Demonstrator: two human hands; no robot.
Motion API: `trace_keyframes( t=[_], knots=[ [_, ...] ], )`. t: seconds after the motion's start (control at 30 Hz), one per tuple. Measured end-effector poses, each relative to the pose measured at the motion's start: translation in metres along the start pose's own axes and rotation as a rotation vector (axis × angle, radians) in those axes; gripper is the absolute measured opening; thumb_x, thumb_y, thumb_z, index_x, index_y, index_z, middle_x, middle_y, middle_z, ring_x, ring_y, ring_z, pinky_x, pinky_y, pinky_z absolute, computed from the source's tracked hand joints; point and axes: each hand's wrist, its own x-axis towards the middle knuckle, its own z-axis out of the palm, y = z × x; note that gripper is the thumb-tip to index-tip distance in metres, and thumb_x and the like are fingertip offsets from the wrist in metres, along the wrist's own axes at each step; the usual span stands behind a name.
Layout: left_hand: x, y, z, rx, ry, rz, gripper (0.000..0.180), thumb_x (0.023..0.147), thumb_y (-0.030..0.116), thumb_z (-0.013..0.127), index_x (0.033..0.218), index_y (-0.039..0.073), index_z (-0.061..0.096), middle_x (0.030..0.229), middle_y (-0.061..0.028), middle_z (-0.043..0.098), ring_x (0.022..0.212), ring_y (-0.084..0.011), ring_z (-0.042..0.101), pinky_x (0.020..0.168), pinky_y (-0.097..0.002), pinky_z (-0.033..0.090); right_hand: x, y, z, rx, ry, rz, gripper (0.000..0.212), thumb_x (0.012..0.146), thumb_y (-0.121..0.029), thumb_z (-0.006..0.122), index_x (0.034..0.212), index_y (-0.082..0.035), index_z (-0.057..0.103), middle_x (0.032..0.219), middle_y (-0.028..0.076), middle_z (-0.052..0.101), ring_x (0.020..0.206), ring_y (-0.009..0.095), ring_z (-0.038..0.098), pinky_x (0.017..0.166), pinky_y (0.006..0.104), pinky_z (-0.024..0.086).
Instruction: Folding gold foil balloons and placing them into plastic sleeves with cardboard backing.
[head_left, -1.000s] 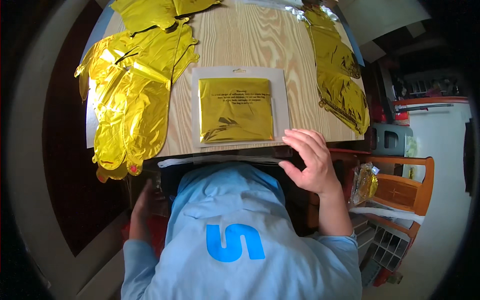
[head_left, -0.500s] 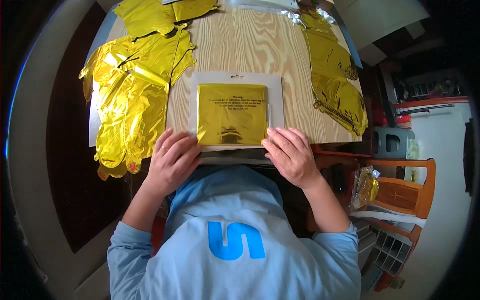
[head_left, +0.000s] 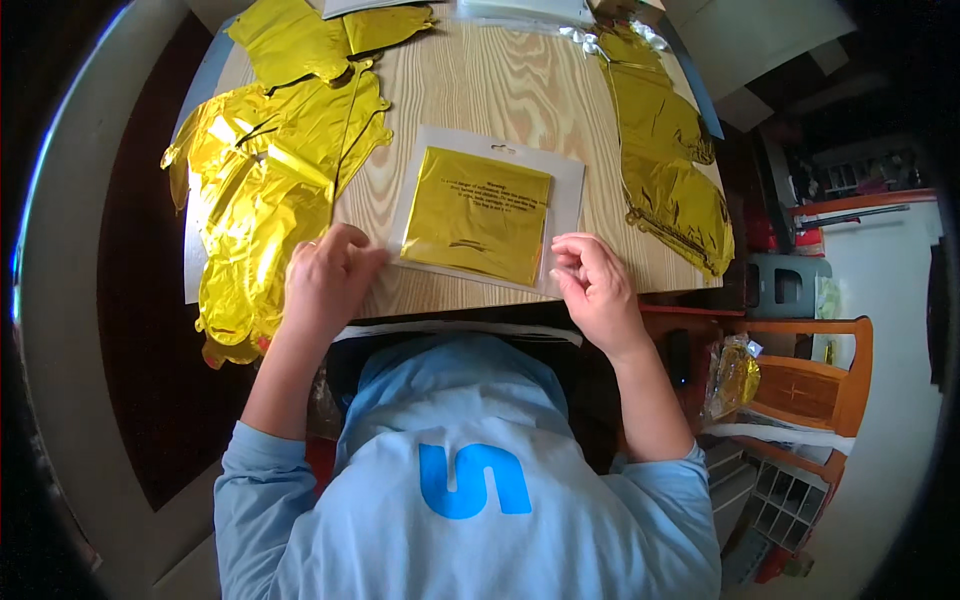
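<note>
In front of me a flat packet (head_left: 476, 215) lies on the table, slightly turned clockwise. It holds folded gold foil behind a clear film with dark print, with a pale border and a hang hole at its top. My left hand (head_left: 332, 275) is at the packet's lower left, its fingers curled in; whatever they may hold is hidden. At the lower right edge, my right hand (head_left: 600, 295) has loosely bent fingers, with the thumb apart from the fingertips, which come up against the border.
Flattened gold foil balloons (head_left: 270, 190) cover the table's left side, some hanging over the edge. Another gold foil balloon (head_left: 670, 150) lies at the right. Clear packaging (head_left: 525, 10) sits at the far edge. A wooden chair (head_left: 800, 385) stands to the right, holding a clear bag (head_left: 732, 378).
The packet has turned clockwise and shifted slightly up and right. My left hand has lifted from its lower left corner and curled. My right hand has moved slightly right, its fingers bending more.
</note>
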Motion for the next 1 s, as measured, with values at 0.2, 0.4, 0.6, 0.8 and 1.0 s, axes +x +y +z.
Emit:
trace_keyframes(
  t=[0.2, 0.4, 0.6, 0.8, 1.0],
  knots=[
    [-0.007, 0.01, -0.006, 0.207, 0.369, 0.456, 0.017, 0.076, 0.004, 0.076, 0.087, 0.009, 0.064, 0.088, -0.0074, 0.064, 0.08, -0.0273, 0.061, 0.072, -0.0423, 0.047, 0.002, 0.004, -0.004, -0.055, -0.025, -0.055, 0.032, 0.083, 0.01, 0.062, 0.112, -0.003, 0.063, 0.102, 0.012, 0.064, 0.09, 0.027, 0.067, 0.074, 0.0361, 0.056],
    [-0.034, 0.04, 0.028, 0.196, -0.196, 0.643, 0.072, 0.078, 0.034, 0.078, 0.14, 0.008, 0.053, 0.147, -0.0185, 0.048, 0.139, -0.0371, 0.044, 0.115, -0.0526, 0.033, -0.001, 0.01, 0.0, -0.211, -0.015, -0.251, 0.036, 0.079, 0.012, 0.064, 0.11, -0.006, 0.068, 0.109, 0.01, 0.062, 0.089, 0.027, 0.065, 0.077, 0.0372, 0.055],
    [-0.037, 0.021, 0.013, 0.299, -0.188, 0.366, 0.091, 0.078, 0.04, 0.077, 0.153, 0.01, 0.038, 0.158, -0.0203, 0.036, 0.147, -0.0401, 0.032, 0.12, -0.0549, 0.022, -0.002, 0.004, -0.005, -0.373, -0.047, -0.333, 0.04, 0.075, 0.011, 0.065, 0.109, -0.009, 0.071, 0.11, 0.008, 0.062, 0.085, 0.027, 0.061, 0.077, 0.0375, 0.052],
    [-0.076, -0.002, 0.03, 0.24, 0.079, 0.513, 0.054, 0.082, 0.022, 0.075, 0.133, 0.01, 0.061, 0.14, -0.0162, 0.056, 0.134, -0.0334, 0.051, 0.117, -0.0534, 0.028, -0.02, -0.012, -0.025, -0.214, -0.163, -0.306, 0.025, 0.076, 0.006, 0.065, 0.097, -0.005, 0.073, 0.095, 0.009, 0.067, 0.083, 0.026, 0.062, 0.076, 0.0373, 0.052],
    [-0.081, 0.004, 0.016, -0.059, 0.25, 0.835, 0.029, 0.078, 0.009, 0.073, 0.107, 0.01, 0.075, 0.112, -0.0077, 0.07, 0.104, -0.0261, 0.065, 0.091, -0.0437, 0.054, -0.024, -0.011, -0.058, -0.082, 0.046, 0.141, 0.016, 0.086, -0.01, 0.071, 0.096, 0.002, 0.07, 0.088, 0.013, 0.068, 0.081, 0.024, 0.066, 0.075, 0.0334, 0.053]
  ],
)
